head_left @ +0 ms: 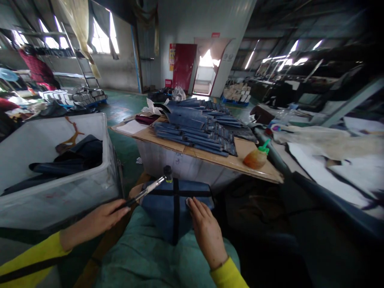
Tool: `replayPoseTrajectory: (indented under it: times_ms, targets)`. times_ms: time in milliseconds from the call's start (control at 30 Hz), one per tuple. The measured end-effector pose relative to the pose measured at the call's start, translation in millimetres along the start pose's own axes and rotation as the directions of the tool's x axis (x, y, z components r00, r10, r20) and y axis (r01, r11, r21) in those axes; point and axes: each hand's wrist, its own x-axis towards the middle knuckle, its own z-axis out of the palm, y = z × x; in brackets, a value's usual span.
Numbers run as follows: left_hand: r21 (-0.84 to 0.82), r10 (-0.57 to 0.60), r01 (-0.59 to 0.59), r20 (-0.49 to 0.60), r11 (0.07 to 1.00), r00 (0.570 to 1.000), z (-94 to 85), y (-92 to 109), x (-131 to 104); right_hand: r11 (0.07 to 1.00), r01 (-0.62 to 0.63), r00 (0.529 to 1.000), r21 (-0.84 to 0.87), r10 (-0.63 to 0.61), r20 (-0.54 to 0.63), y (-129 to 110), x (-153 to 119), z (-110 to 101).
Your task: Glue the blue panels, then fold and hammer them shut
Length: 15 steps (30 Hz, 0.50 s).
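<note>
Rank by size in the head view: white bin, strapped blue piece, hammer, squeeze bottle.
1. White bin
2. Strapped blue piece
3. Hammer and squeeze bottle, unranked: the hammer looks longer, the bottle plumper.

Hammer [153,186] handle's end hidden in left hand [105,218]. Patch of blue piece [159,205] covered by right hand [208,234]; 1 pale item [187,201] at fingertips, too small to identify. White bin [60,200] cut by left edge. Markings [178,158] on container [207,166] blurred, unreadable. Person in red [39,69] blurred, hands indistinct.
</note>
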Motion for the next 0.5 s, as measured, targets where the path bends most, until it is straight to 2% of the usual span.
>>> replayPoseTrajectory:
  times_ms: [67,133,233,300,433,500]
  targets:
    - [-0.033,0.036,-0.035,0.036,0.999,0.999,11.7,3,-10,1.0,-0.007,1.0,0.009,0.007,0.001,0,0,-1]
    - [-0.048,0.089,-0.09,-0.012,0.995,0.996,19.2,5,-13,1.0,-0.011,1.0,0.019,0.011,0.001,0,-1,-2]
    - [0.097,0.24,-0.23,-0.112,0.968,0.964,27.0,1,-11,0.999,-0.016,1.0,0.031,0.016,0.002,1,-2,-1]
    - [0.205,0.326,-0.298,-0.119,0.932,0.938,31.9,-3,-9,0.999,-0.018,1.0,0.029,0.018,0.006,1,-3,0]
    - [0.347,0.349,-0.313,-0.044,0.884,0.936,38.0,3,-12,1.0,-0.014,1.0,0.011,0.014,0.002,2,-5,3]
    - [0.402,0.34,-0.289,-0.059,0.869,0.939,38.2,8,-14,1.0,-0.009,1.0,0.005,0.009,-0.008,3,-5,4]
